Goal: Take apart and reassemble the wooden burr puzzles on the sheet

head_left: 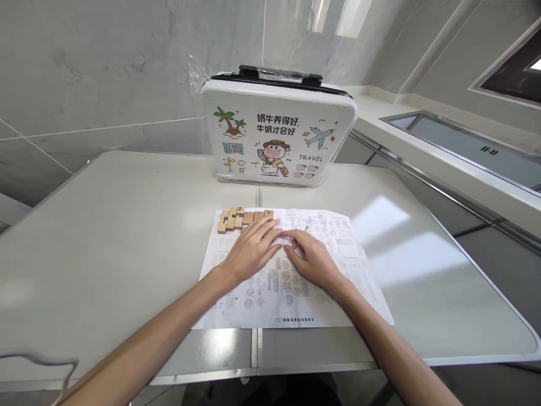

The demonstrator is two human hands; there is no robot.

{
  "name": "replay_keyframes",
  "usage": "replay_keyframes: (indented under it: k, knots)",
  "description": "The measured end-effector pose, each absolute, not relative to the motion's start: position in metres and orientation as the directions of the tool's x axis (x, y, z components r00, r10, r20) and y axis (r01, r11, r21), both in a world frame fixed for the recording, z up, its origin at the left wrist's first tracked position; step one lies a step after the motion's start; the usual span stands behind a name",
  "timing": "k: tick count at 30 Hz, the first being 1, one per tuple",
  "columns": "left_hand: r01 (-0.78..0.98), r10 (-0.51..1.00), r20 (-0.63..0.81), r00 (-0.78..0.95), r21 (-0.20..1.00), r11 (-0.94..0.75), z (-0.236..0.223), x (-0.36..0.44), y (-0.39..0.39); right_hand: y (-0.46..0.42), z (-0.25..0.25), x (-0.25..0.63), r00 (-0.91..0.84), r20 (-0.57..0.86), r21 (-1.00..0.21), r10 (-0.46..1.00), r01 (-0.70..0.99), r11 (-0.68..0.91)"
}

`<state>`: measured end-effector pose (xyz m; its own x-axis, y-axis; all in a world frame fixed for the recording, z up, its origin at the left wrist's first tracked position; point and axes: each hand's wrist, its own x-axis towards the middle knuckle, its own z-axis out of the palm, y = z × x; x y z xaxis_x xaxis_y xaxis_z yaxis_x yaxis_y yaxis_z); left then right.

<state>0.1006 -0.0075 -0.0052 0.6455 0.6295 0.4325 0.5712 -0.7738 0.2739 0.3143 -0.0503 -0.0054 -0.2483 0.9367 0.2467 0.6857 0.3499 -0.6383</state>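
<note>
Several notched wooden puzzle blocks (230, 220) lie side by side on a large printed paper sheet (296, 307), some marked with dark numbers. My left hand (253, 242) reaches over the sheet. Its fingers are stretched out over the near ends of the right-hand blocks, partly hiding them, and its thumb is apart. Close beside it, my right hand (310, 256) rests low over the paper, index finger and thumb apart and pointing left, the other fingers curled. Its index fingertip meets or nearly meets my left fingers. I see nothing held in either hand.
Behind the paper, a white cartoon-printed case (274, 132) with a black handle stands upright against the wall, in clear plastic wrap. The white folding table (127, 237) has a centre seam. A pale cable (38, 356) is at lower left, a counter (422, 144) at right.
</note>
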Motion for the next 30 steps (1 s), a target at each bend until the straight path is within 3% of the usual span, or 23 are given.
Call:
replay_keyframes:
  k: [8, 18, 30]
  knots:
    - [0.599, 0.654, 0.377, 0.656, 0.268, -0.755, -0.011, 0.103, -0.011, -0.05, -0.009, 0.315, -0.259, 0.27, -0.636, 0.927, 0.675, 0.374]
    - [0.665, 0.649, 0.518, 0.557, 0.19, -0.722, -0.011, 0.104, -0.011, -0.05, -0.006, 0.314, -0.244, 0.253, -0.644, 0.936, 0.679, 0.351]
    - [0.394, 0.43, 0.514, 0.742, 0.185, -0.9, -0.004, 0.109, -0.02, -0.049, -0.01, 0.316, -0.251, 0.272, -0.658, 0.929, 0.656, 0.37]
